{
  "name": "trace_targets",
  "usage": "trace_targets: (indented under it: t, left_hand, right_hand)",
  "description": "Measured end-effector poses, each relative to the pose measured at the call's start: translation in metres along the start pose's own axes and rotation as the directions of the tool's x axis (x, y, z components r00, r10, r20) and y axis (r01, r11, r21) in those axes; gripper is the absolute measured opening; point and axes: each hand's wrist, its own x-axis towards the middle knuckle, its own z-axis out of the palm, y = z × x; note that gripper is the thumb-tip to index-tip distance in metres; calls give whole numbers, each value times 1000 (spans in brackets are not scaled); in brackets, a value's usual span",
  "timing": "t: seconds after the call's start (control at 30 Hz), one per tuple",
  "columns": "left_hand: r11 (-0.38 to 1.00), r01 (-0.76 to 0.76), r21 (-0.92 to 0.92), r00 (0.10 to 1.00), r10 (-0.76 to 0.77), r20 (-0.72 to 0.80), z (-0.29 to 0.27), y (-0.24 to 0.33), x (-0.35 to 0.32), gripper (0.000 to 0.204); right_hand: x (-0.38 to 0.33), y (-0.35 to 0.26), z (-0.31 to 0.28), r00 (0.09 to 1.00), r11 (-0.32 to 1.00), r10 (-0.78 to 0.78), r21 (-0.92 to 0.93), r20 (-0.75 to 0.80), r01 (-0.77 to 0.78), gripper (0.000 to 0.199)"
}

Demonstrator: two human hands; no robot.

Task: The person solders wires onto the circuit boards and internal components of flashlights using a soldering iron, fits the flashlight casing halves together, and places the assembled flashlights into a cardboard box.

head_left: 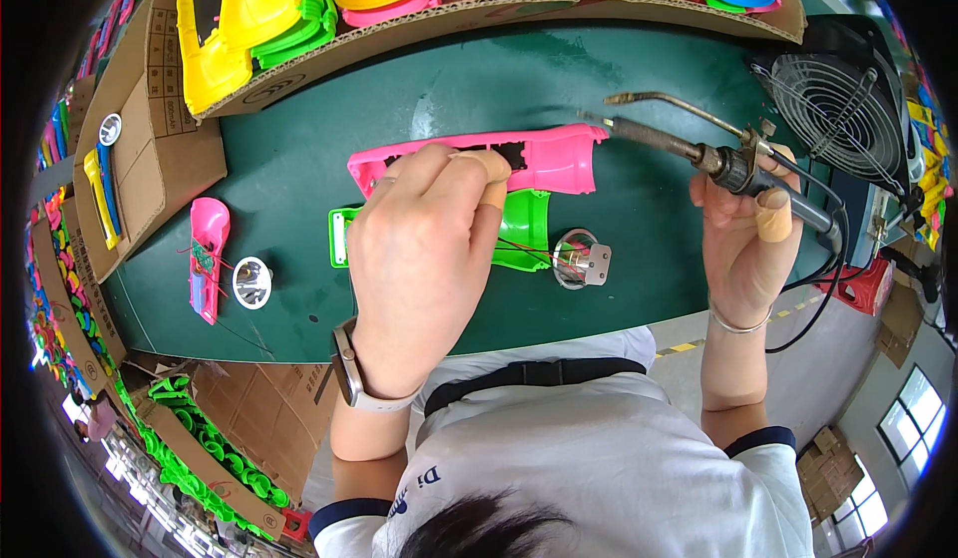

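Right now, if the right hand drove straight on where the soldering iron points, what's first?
Likely the far cardboard box, soldering iron leading the right hand; height unclear, it may pass above.

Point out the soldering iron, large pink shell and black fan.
Soldering iron [734, 170]: head view, dark collar.
Large pink shell [561, 166]: head view, broad right end.
Black fan [836, 111]: head view, round wire guard.

A long pink plastic half-shell [559, 164], flared at its right end and with dark patches along its middle, lies lengthwise from left to right, partly covered. A bright green plastic half-shell [526, 221] lies just below it, hollow side up, its middle hidden; thin wires stretch from it toward the right. A metal-barrelled soldering iron [733, 171] with a bent, slender metal tube [689, 105] clamped alongside is held raised, tip pointing left.
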Motion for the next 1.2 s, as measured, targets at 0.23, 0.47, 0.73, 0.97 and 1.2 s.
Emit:
trace_targets:
  t: [0.23,0.47,0.73,0.97,1.2]
  left_hand:
    - [999,17,33,1000,-18,20,3,-1,4,8]
    - [999,28,-39,998,-30,-54,8,-3,3,11]
    - [999,46,-11,999,-46,17,3,0,6,8]
    - [999,33,5,999,-33,-3,4,-1,5,9]
    - [998,26,56,1000,-25,-18,5,2,5,10]
  right_hand:
    - [3,2,-11,986,970,164,-183,18,-158,23]
    - [4,6,-8,969,951,246,-194,16,-239,23]
    - [5,5,-2,964,930,262,-278,44,-240,22]
    - [3,7,1,966,921,253,-317,45,-226,23]
    - [-1,8,0,972,911,234,-356,31,-208,24]
